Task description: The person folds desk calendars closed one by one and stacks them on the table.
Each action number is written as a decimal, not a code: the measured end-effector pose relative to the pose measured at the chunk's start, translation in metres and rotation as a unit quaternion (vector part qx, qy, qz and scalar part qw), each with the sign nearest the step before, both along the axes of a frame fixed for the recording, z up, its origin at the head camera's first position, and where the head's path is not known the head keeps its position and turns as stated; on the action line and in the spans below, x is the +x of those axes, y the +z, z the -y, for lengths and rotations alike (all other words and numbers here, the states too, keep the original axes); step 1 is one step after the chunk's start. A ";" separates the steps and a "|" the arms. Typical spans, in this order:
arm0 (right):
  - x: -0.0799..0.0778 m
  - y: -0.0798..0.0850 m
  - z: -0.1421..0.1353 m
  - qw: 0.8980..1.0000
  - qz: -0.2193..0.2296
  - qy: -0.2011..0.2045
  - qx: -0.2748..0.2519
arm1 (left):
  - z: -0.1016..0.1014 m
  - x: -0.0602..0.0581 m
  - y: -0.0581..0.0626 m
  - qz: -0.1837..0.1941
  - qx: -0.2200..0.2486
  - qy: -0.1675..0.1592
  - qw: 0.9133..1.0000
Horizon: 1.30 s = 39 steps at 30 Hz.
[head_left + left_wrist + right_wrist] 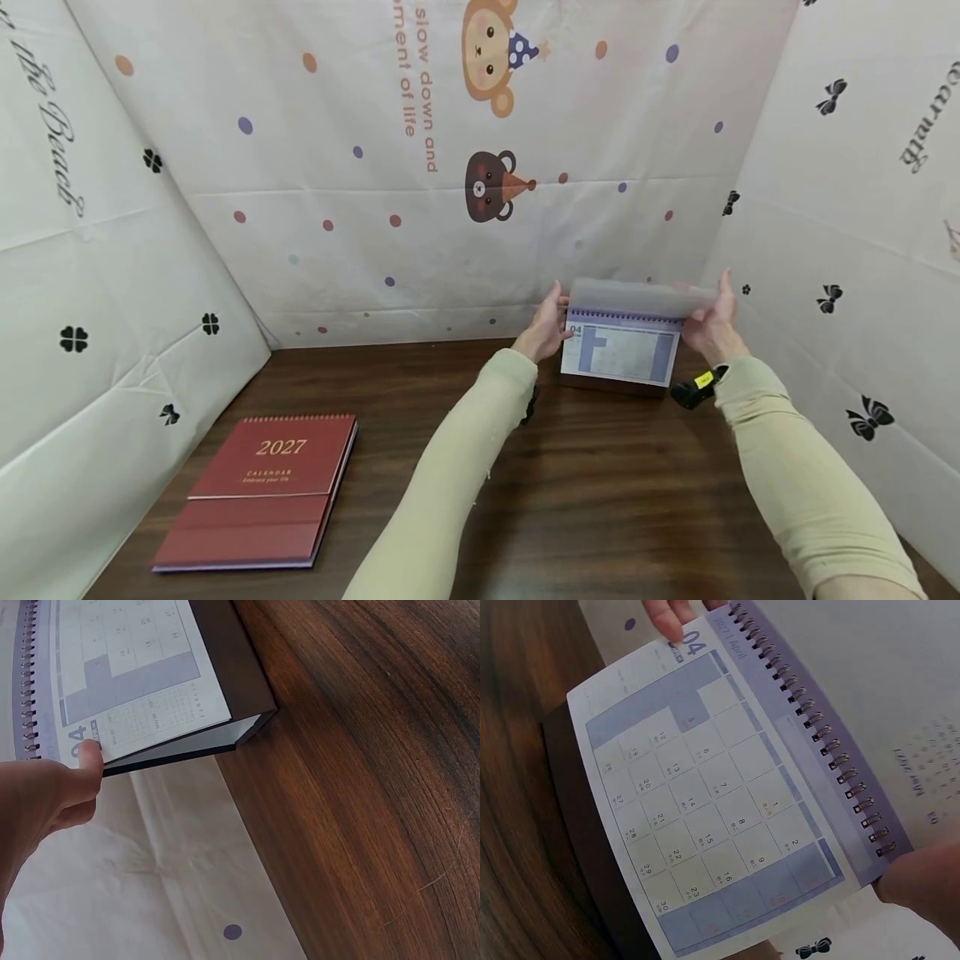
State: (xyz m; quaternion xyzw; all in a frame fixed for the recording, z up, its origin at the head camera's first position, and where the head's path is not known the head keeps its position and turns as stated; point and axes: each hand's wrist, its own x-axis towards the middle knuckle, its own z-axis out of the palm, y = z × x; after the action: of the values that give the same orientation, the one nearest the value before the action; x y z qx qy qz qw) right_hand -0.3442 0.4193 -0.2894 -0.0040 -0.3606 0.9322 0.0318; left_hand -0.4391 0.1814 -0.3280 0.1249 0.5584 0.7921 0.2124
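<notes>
A spiral-bound desk calendar [622,352] stands tilted on the table near the back wall, showing its April page [697,795] marked 04. Above the coil [817,731], a turned-up page [637,295] leans back and bends toward the right. My left hand [545,327] grips the calendar's left edge, one fingertip lying on the page beside the 04. At the right end of the coil, my right hand [716,325] holds the calendar and the raised page's edge; its other fingers are mostly hidden behind the paper. The dark stand [244,667] shows beneath the pages.
A red 2027 calendar [262,492] lies flat on the wooden table [585,517] at the left. Printed white cloth [337,267] hangs close behind the standing calendar, with more cloth [847,350] along the right side.
</notes>
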 end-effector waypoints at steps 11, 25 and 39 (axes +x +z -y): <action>-0.003 -0.011 -0.014 0.983 -0.064 0.047 0.165 | 0.002 0.000 -0.001 -0.020 -0.023 -0.029 0.999; 0.007 -0.015 0.005 0.921 0.003 -0.027 0.388 | 0.002 0.007 -0.005 -0.075 -0.067 -0.026 0.995; 0.006 -0.047 0.008 0.925 0.038 -0.024 0.377 | 0.005 0.011 -0.028 -0.063 -0.116 -0.051 0.990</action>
State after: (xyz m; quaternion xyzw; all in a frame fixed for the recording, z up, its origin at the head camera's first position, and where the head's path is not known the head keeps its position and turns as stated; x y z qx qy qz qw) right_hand -0.3385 0.4111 -0.3361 -0.0361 -0.6864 0.7252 0.0397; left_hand -0.4280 0.1764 -0.3556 0.1780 0.6519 0.7003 0.2301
